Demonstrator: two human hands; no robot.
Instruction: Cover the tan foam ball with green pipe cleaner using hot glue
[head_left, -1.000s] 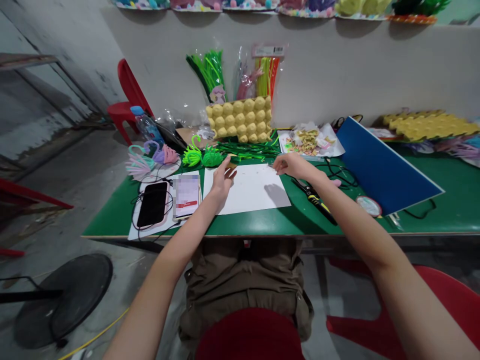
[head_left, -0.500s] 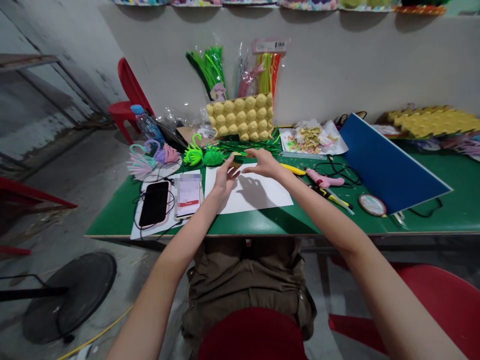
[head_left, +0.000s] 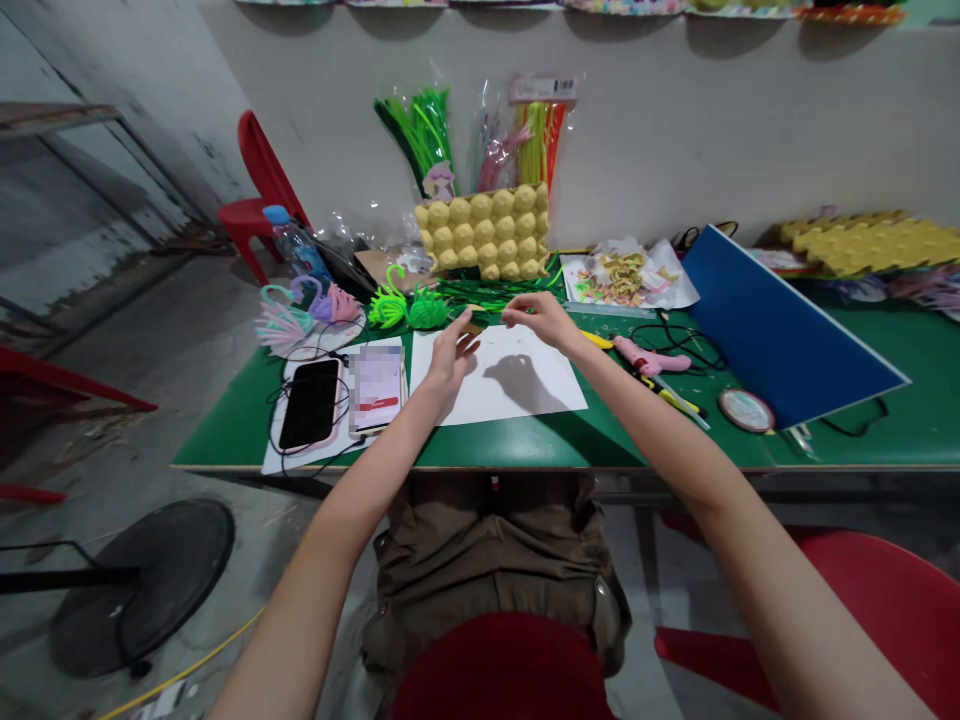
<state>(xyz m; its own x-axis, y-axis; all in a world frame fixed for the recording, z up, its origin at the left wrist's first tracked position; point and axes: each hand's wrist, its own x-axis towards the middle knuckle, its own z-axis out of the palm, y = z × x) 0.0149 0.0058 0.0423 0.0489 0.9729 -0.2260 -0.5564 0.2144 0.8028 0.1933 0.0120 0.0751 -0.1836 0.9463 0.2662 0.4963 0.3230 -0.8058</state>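
Note:
Over a white sheet of paper on the green table, my left hand grips a small yellow-brown piece between thumb and fingers. The piece looks like a bit of egg carton, but most of it is hidden. My right hand is a little to its right, apart from the piece, with thumb and fingertips pinched together. Whatever the pinch holds is too small to make out. A few tiny scraps lie on the paper below. Just behind both hands lie green pipe cleaners.
A yellow egg carton leans behind the pipe cleaners. Pipe-cleaner swans and two phones are at left. To the right lie a pink glue gun, a tape roll, a paper with scraps and a blue board.
My right hand has drawn slightly right, away from my left hand, and its fingers have closed together. Small scraps now show on the paper. My left hand stays nearly in place.

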